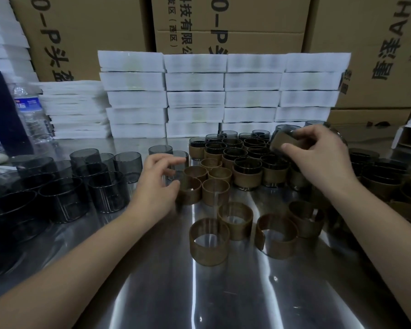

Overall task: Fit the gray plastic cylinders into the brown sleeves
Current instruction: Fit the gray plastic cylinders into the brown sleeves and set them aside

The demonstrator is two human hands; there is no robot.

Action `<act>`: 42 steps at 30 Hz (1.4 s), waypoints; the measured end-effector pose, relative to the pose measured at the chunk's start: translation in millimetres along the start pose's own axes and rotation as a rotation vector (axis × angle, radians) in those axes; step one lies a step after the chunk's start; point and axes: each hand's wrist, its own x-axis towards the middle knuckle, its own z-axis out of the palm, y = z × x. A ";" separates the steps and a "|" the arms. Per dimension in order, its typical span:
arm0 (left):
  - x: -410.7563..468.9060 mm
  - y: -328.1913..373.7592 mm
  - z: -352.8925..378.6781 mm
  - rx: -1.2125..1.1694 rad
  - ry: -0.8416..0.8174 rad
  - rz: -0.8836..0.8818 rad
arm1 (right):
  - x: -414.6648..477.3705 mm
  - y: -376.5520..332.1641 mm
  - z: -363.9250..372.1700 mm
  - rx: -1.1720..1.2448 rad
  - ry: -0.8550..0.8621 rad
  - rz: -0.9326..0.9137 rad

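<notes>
Empty brown ring sleeves (209,241) crowd the shiny steel table (223,295) by the loosely spread left hand (158,180), while the right hand (318,154) grips a tilted, sleeved gray plastic cylinder (280,140).

White foam trays (195,96) stacked at table's (199,293) far edge; cardboard boxes (228,22) behind; water bottle (30,112) far left.

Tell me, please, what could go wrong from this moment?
1. The right hand holds a sleeved cylinder above the tightly packed finished cylinders; setting it down could knock neighbours over.
2. The left hand reaches close to the empty brown sleeves and a bare gray cylinder; its fingers may push the open sleeves out of place.
3. The shiny metal table looks smooth, so bumped pieces may slide.
</notes>
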 end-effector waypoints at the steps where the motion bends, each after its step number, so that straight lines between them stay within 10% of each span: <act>1: 0.9 -2.7 -0.1 0.022 -0.007 0.002 | 3.7 3.4 -2.4 -0.026 0.007 0.019; 28: 24.3 -33.2 3.8 0.616 -0.066 0.062 | -6.8 4.5 5.4 -0.158 -0.024 -0.177; 42: 42.0 -45.8 6.6 0.475 -0.091 -0.057 | -21.2 -9.5 9.9 -0.153 -0.073 -0.299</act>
